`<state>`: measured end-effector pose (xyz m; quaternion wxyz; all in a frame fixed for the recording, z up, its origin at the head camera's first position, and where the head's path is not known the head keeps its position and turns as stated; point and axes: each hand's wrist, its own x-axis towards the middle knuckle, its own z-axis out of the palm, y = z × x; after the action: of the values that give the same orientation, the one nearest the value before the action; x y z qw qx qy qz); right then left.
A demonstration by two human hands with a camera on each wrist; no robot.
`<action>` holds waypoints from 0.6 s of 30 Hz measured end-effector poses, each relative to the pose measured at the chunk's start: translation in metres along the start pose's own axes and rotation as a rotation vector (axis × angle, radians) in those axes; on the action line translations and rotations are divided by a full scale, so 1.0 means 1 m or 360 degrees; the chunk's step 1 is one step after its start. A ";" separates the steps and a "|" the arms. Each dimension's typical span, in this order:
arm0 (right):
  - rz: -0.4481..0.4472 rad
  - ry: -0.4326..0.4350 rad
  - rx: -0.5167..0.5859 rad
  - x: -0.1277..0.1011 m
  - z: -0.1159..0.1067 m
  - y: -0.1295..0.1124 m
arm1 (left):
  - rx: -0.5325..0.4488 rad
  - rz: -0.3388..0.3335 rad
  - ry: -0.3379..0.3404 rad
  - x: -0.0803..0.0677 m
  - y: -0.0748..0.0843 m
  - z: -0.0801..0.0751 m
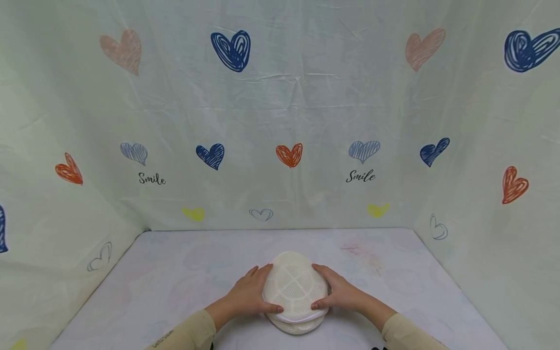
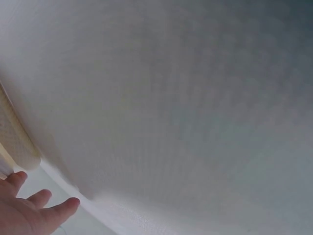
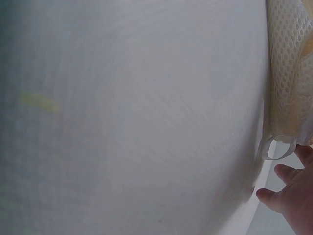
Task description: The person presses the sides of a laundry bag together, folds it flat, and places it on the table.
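Note:
A cream mesh laundry bag [image 1: 294, 287], domed and rounded, rests on the table in the head view, with a white zip band running along its near side. My left hand [image 1: 251, 293] grips its left side, the thumb laid over the near face and the fingers at the upper edge. On the opposite side, my right hand [image 1: 341, 291] holds it in the same way. The right wrist view shows the mesh wall [image 3: 283, 73] and a small white loop [image 3: 281, 152] close to the fingertips. In the left wrist view, only a strip of the bag [image 2: 17, 132] shows beside the spread fingers.
The table [image 1: 183, 272] has a pale, faintly patterned cover with a reddish smudge [image 1: 363, 255] at the back right. White sheeting [image 1: 262, 112] printed with hearts and "Smile" encloses the back and both sides.

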<state>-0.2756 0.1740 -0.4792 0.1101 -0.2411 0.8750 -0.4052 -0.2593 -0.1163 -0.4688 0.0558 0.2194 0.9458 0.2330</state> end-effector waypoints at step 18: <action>-0.0003 0.0002 -0.0005 0.001 -0.004 -0.005 | 0.0003 0.0012 -0.0005 0.001 0.000 -0.002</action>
<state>-0.2764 0.1739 -0.4728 0.1089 -0.2418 0.8755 -0.4041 -0.2610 -0.1168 -0.4673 0.0562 0.2235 0.9450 0.2321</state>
